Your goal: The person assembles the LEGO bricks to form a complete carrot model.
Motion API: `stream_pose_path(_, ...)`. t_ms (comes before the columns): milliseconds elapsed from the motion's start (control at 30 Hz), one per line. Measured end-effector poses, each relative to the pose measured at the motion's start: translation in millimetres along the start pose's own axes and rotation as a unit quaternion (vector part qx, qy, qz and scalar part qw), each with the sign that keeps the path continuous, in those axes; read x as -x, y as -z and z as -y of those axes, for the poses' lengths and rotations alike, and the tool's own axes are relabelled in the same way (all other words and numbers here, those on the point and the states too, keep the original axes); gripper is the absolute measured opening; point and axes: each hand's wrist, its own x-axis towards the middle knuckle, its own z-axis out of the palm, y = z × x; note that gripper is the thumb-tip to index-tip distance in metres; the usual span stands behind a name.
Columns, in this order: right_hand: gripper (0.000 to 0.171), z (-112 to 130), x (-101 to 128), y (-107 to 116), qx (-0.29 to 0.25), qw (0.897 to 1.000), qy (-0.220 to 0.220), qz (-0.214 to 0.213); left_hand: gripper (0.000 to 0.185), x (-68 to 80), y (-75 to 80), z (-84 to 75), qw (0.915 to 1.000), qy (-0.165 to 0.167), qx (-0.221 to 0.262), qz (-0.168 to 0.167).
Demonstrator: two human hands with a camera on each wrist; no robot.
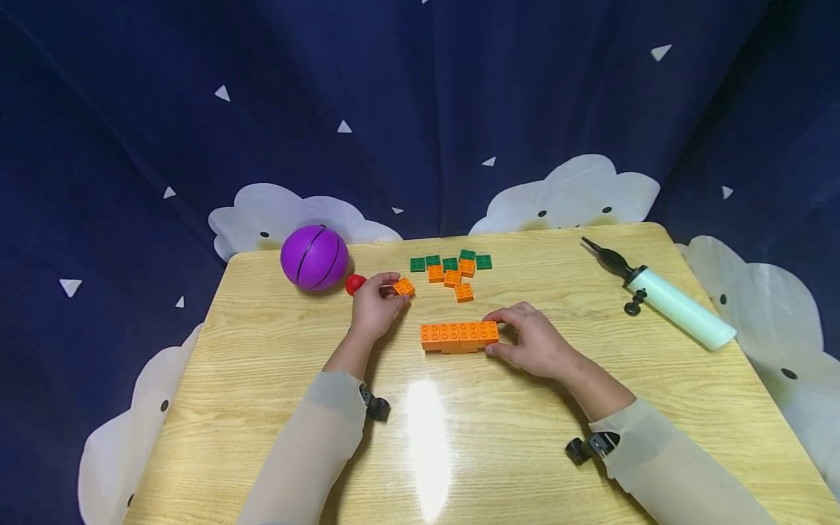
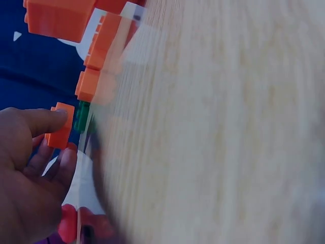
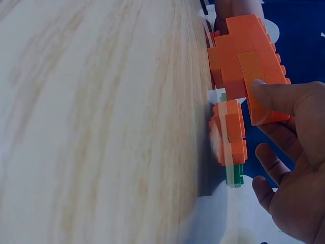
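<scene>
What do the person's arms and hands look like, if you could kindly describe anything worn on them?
The left sleeve and right sleeve are long, plain and pale greyish-beige, ending near the wrists. A small black left wrist device and a matching right wrist device sit at the cuffs. The left hand and right hand wear no gloves.

So a light wood-grain table [image 1: 262,408] is used here, with a purple ball [image 1: 314,257] set on it. Right beside the ball, a small red thing [image 1: 354,284] is tucked. Farther right of it, loose green bricks [image 1: 418,265] and orange bricks [image 1: 464,292] are scattered. Well to its right, a pump [image 1: 685,306] is laid. Right of the ball and nearer, a joined orange bar [image 1: 459,336] is seen, maybe not fully rested on the wood.
</scene>
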Motion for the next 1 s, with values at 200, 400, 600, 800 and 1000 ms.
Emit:
stream_pose_path(200,0.045,-0.2,-0.8,0.0,-0.001,1.0,-0.001,0.0,0.04,6.6,5.1,-3.9,0.9999,-0.007,0.009,0.009)
stream_pose_path(400,0.046,0.5,-1.1,0.4,0.001,1.0,-0.001,-0.001,0.041,11.8,9.0,-4.8,0.9996,-0.024,0.009,0.009)
stream_pose_path(600,0.047,1.2,-1.1,0.9,0.004,1.0,0.001,-0.004,0.04,17.9,11.6,-6.0,0.9992,-0.038,0.006,0.01)
stream_pose_path(800,0.047,0.2,-1.3,1.3,0.004,1.0,0.008,-0.006,0.041,24.9,15.3,-9.0,0.999,-0.043,-0.002,0.016)
stream_pose_path(1000,0.047,-0.9,-0.9,0.6,0.001,1.0,0.007,-0.004,0.038,31.7,18.4,-12.7,0.9973,-0.068,-0.012,0.025)
